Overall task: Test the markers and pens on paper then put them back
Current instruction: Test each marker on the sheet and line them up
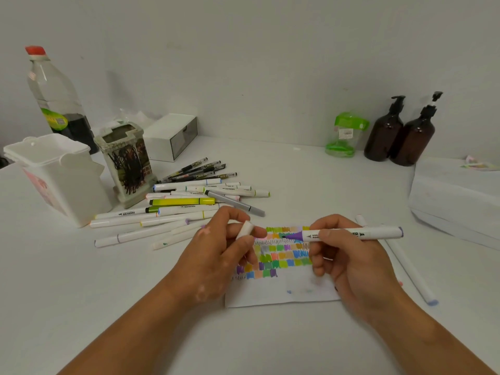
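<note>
My right hand (349, 255) grips a white marker with a purple tip (351, 233), held level above the paper (284, 290), its tip pointing left. My left hand (216, 255) pinches that marker's white cap (244, 230) a short way off the tip. The paper carries rows of coloured test patches and some scribbled pen lines. A pile of white markers (167, 212), a yellow-green one (184, 202) and several dark pens (200, 170) lies to the upper left of the paper. Two more white markers (408, 269) lie right of the paper, partly hidden by my right hand.
A white bin (62, 177) and a scribbled-on pen holder (127, 163) stand at the left, with a bottle (54, 96) and a white box (170, 136) behind. A green container (346, 133) and two brown pump bottles (400, 133) stand by the wall. White boxes (457, 196) sit at the right.
</note>
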Tool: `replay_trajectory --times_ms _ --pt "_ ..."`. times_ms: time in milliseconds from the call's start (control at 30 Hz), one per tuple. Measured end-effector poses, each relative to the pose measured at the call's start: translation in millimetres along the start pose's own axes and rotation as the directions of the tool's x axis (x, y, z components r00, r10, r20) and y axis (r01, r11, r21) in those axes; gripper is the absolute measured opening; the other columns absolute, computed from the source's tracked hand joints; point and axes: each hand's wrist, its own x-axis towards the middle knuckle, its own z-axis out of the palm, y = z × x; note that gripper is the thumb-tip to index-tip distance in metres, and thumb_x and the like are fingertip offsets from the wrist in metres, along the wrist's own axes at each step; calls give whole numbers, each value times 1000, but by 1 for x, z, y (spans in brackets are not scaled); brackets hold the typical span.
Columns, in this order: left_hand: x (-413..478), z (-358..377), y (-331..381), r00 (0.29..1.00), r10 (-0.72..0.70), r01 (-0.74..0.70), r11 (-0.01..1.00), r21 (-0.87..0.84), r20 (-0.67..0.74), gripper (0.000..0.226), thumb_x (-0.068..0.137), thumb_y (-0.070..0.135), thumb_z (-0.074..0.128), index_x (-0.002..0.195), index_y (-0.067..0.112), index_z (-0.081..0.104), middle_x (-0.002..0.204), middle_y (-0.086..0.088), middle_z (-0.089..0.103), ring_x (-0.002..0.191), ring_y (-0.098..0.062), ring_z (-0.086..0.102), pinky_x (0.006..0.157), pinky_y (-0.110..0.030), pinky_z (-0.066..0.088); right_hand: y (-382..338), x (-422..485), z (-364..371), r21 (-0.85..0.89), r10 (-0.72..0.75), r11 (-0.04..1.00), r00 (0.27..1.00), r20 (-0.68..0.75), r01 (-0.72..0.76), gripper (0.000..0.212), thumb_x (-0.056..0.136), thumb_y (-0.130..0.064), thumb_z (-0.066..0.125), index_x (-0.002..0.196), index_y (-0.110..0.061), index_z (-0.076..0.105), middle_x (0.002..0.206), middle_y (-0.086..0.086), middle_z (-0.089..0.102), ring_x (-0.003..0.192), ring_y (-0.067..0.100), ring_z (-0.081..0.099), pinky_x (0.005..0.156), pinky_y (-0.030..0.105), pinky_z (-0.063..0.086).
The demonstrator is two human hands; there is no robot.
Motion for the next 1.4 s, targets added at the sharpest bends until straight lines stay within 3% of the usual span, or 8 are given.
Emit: replay_trajectory --times_ms 67,233,600,833,1000,1200,1267,1400 --pt "0 0 1 1000 13 -13 1000 -5 27 7 99 29 55 105 29 53 102 17 74 76 -14 70 68 -26 58 -2 0 -1 25 -17 1000 1000 -18 17 10 76 -14 61 70 -16 70 60 11 60 48 18 53 42 26 45" --pt "-1 0 1 997 60 -65 987 150 38 33 81 61 52 107 47 66 97 23 69 92 -5 65 73 -24 57 -4 -2 -1 -67 -65 996 998 0 65 7 78 -16 66 72 -17 71 60 10 60 49 18 53 43 26 46" --pt "-4 8 5 990 125 -132 983 130 66 25 95 40 54 113 39 71 83 23 68 77 0 64 65 -8 44 0 -6 4 -210 -67 974 991 114 90 8 76 -18 77 84 -16 75 71 17 69 58 22 62 51 27 49" --pt "-5 8 7 986 152 -159 982 103 74 22 99 40 50 108 43 69 81 15 68 78 -7 64 64 -13 46 -6 -9 7 -190 -39 980 992 123 62 19 71 -25 85 85 -15 76 76 20 73 62 22 66 56 26 53" --pt "-3 10 6 988 124 -131 988 76 94 20 98 39 50 107 43 67 85 13 69 80 -7 64 67 -18 50 -6 -10 9 -180 -26 982 991 130 50 10 74 -24 81 80 -19 74 73 19 70 60 22 63 55 26 52" --pt "1 1 2 998 67 -66 997 -39 19 19 99 26 57 101 42 66 86 12 64 76 -1 58 69 -20 47 -19 -7 -7 -16 128 991 913 388 -132 80 73 -69 73 122 -5 71 104 25 69 75 24 61 56 31 51" --pt "2 -2 0 999 47 -46 996 -73 22 20 98 22 58 99 41 65 88 9 64 79 -4 58 72 -26 49 -21 -7 -10 -1 194 976 870 454 -218 88 73 -75 68 126 -5 69 112 28 68 77 24 61 54 30 50" --pt "2 -4 -1 997 58 -53 995 -82 58 21 97 19 62 104 38 67 95 5 65 84 -8 59 72 -25 50 -23 -10 -3 -278 261 947 893 367 -162 38 79 -49 69 109 -26 75 100 18 77 66 14 61 52 24 46"
